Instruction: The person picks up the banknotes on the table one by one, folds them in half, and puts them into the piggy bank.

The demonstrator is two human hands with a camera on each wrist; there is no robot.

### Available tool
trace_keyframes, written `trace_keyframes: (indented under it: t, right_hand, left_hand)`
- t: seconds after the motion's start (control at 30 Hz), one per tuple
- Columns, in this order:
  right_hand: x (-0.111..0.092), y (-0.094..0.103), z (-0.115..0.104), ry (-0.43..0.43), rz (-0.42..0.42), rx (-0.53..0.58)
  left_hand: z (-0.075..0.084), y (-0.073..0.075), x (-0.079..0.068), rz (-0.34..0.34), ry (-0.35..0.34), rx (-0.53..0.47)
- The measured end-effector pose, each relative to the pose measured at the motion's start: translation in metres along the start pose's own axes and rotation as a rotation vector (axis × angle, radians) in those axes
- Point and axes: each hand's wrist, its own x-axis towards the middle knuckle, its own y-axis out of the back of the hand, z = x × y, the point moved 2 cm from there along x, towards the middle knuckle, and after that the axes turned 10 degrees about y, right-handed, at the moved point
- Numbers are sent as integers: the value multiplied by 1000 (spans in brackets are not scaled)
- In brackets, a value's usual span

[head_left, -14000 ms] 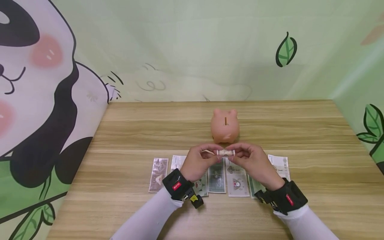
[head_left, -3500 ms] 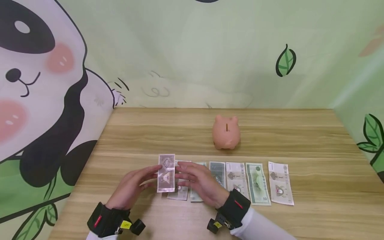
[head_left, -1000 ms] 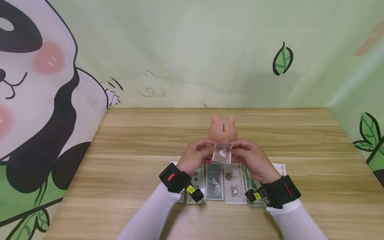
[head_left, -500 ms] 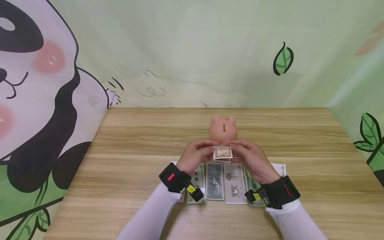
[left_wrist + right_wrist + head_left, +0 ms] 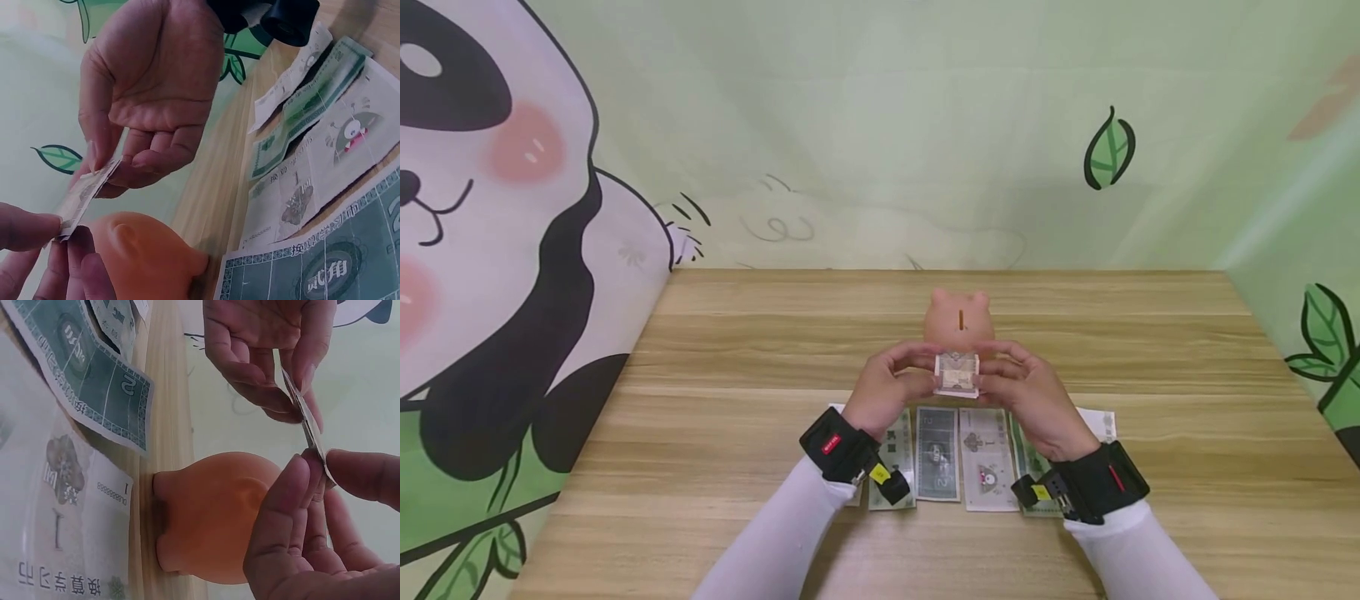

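Folded banknote (image 5: pixel 957 377) pinched at opposite ends by left hand (image 5: pixel 882 390) and right hand (image 5: pixel 1039 402); pink piggy bank (image 5: pixel 946 322) just beyond.

Booth-like corner, exact kind unclear: wood-grain table (image 5: pixel 760 333) against pale green backdrops (image 5: pixel 880 108), cartoon panda (image 5: pixel 512 250), leaf print (image 5: pixel 1109 154).

A wood-grain table (image 5: pixel 1187 358) stretches toward a pale green wall (image 5: pixel 865 108) at twelve o'clock, with a cartoon panda (image 5: pixel 497 242) looming at nine, a printed leaf (image 5: pixel 1109 154) at two and more foliage (image 5: pixel 1328 321) at three.
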Motion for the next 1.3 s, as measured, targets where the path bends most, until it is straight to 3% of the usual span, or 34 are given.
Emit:
trace_keyframes:
  t: [0.53, 0.9, 1.3]
  right_hand:
    - [-2, -5, 1, 90, -27, -123]
    - [-2, -6, -1, 101, -17, -208]
    - [-1, -3, 1, 75, -24, -234]
  left_hand:
    - [3, -1, -3, 24, -56, 128]
    - [5, 1, -3, 55, -93, 171]
    - [3, 1, -2, 55, -67, 168]
